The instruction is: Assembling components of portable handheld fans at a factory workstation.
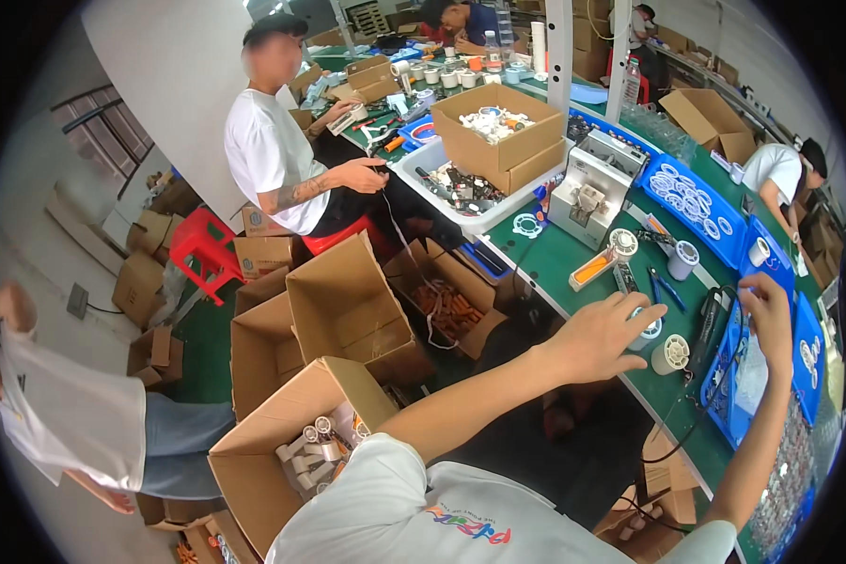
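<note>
My left hand reaches over the green bench with its fingers spread. Partly covered by those fingers is a round white plastic part; no grip on it shows. Beside it stands a cream round slotted housing. My right hand is over a blue bin holding small parts and a clear bag, its fingers curled down and together; what they hold, if anything, is too small to make out. A black corded electric screwdriver lies between my hands. Blue-handled pliers lie beyond the left one.
An orange-and-white handheld fan and a grey metal machine are farther along the bench. White rings fill a blue tray. Open cartons stand on the floor at left. A co-worker sits ahead; another person stands left.
</note>
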`<state>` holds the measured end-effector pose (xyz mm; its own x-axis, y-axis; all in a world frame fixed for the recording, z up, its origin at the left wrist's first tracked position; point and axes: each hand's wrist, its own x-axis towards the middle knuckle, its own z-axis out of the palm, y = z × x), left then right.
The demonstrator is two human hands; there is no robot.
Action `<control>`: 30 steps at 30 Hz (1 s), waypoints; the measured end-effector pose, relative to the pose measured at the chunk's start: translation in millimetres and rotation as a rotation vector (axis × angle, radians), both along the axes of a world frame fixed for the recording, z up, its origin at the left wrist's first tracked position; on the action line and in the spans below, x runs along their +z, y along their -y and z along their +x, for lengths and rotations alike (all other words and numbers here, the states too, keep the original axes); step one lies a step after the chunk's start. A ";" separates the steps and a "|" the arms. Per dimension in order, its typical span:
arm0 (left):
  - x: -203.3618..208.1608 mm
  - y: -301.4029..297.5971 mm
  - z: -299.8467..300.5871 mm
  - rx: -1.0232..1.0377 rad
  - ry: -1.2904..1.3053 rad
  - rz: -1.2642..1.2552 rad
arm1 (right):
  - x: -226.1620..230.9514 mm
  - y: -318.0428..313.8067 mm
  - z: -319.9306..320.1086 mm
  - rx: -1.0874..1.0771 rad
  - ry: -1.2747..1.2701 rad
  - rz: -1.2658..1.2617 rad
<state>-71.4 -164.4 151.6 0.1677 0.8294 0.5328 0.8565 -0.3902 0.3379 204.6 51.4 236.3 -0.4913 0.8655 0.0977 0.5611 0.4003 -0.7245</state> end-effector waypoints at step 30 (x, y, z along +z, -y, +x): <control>-157.8 -110.4 248.1 0.129 0.513 -0.678 | -106.8 6.0 784.0 -1.728 0.131 0.440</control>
<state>176.7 -54.0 -6.2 -0.0760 0.9920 -0.1003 0.5581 0.1257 0.8202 988.6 45.4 129.6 0.8324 0.2784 0.4791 0.5505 -0.5137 -0.6581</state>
